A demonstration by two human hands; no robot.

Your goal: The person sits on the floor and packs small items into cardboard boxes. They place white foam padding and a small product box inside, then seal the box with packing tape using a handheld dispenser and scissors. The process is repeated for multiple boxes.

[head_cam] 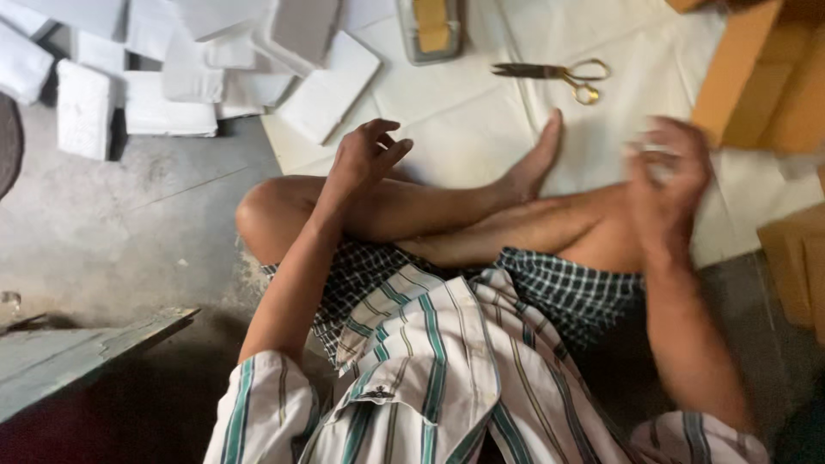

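Observation:
I sit cross-legged on the floor. My left hand [365,155] hovers above my left knee, fingers spread and loosely curled, holding nothing. My right hand [666,176] is raised over my right shin and blurred by motion; something small and pale may be between its fingers, but I cannot tell. Gold-handled scissors [554,73] lie on the white sheet [464,112] beyond my foot, out of reach of both hands.
A heap of white flat boxes [185,77] lies at the far left on the concrete floor. A grey tray with a yellow block [430,30] sits at the top. Brown cardboard boxes [760,77] stand at the right. A grey wooden plank [82,352] lies at lower left.

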